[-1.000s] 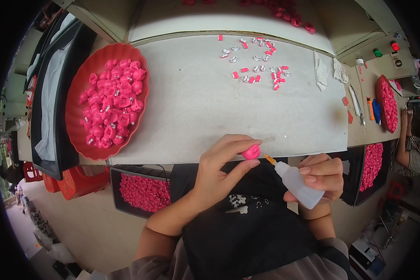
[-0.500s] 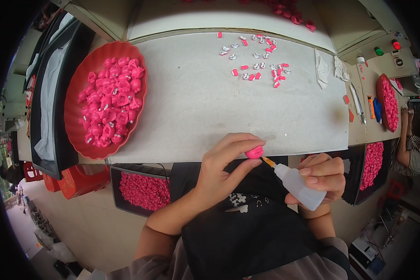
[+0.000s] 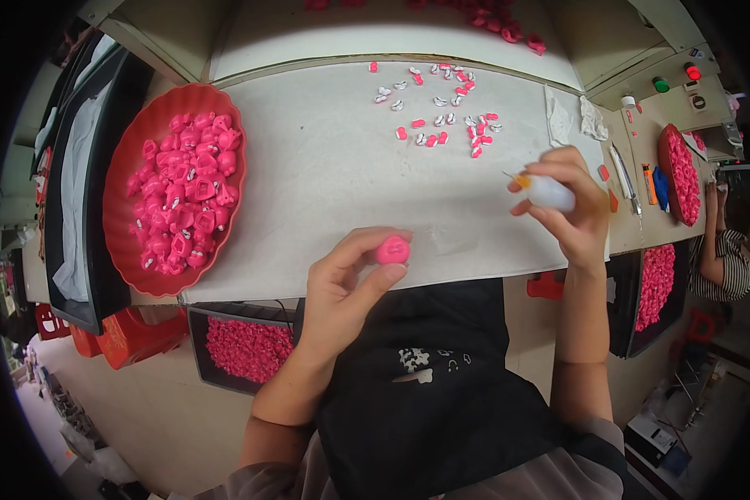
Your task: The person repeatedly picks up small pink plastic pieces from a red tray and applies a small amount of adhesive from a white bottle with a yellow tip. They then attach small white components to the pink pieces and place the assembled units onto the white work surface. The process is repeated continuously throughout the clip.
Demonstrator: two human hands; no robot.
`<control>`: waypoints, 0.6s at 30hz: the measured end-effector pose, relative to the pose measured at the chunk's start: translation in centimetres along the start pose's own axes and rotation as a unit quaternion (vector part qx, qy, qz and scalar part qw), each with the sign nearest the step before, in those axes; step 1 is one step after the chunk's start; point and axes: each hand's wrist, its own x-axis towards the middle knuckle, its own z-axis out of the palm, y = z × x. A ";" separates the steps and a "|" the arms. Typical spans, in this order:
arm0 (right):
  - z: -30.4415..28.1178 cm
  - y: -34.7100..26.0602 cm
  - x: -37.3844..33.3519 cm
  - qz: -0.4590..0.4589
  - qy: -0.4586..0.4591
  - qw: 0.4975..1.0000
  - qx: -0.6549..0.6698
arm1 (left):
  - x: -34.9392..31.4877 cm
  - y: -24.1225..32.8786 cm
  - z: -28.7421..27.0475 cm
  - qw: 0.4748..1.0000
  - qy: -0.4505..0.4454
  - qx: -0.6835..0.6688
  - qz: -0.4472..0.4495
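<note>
On my one feed, the head view, I count two bare hands, well apart from each other. The left hand point(image 3: 348, 273) pinches one round pink piece point(image 3: 393, 250) between thumb and fingers, just over the near edge of the white work surface point(image 3: 308, 187). The right hand point(image 3: 582, 204) is closed around one whitish bottle point(image 3: 550, 193), held tilted above the surface, its orange nozzle pointing left.

Farther back I see roughly thirty small pink-and-white parts point(image 3: 476, 152); several touch, so I can't fix the number. Right of them lie two crumpled white papers point(image 3: 558, 121). I count two red basins, a large scalloped basin point(image 3: 118, 208) at left and a smaller basin point(image 3: 667, 154) at far right, both heaped with pink pieces too crowded to count. Two dark crates point(image 3: 198, 342), one each side below the surface, hold more. Two buttons, a green button point(image 3: 660, 85) and a red button point(image 3: 692, 72), sit upper right. One co-worker in stripes point(image 3: 732, 271) is at the right edge.
</note>
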 end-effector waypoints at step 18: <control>2.6 3.7 5.4 -0.070 -0.137 0.971 -0.185 | 0.4 -0.3 0.3 0.990 0.027 0.115 0.074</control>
